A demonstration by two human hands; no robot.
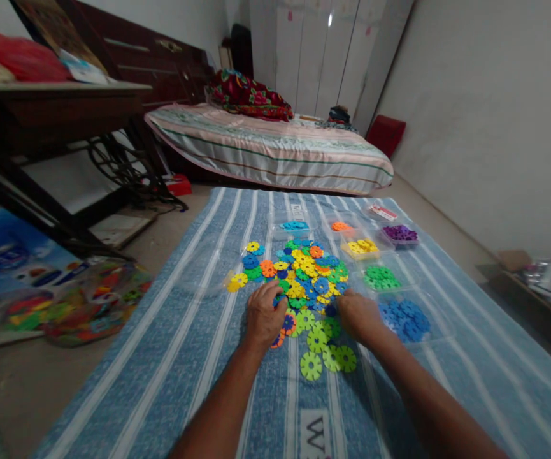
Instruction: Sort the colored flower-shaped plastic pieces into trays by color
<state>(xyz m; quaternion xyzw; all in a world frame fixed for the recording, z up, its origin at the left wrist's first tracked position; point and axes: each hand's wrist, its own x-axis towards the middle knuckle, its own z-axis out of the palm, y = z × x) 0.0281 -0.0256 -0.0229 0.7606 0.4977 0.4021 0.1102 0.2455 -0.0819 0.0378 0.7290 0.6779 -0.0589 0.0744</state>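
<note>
Bedroom, dim indoor light.
Striped bed (pixel 275 150) at back, white wardrobe (pixel 323 51) behind it, bare grey wall (pixel 495 127) right, dark wooden table (pixel 65 105) left, blue striped mat (pixel 170 357) on tan floor (pixel 174 223).

Two hands (pixel 264 313) (pixel 358 315), one mixed disc pile (pixel 304 268), six sorted disc groups (pixel 380 277), one striped cloth (pixel 184 357), one bed (pixel 275 150).

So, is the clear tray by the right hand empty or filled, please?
Partly filled: blue discs lie spread across the tray, beside the right hand.
</note>
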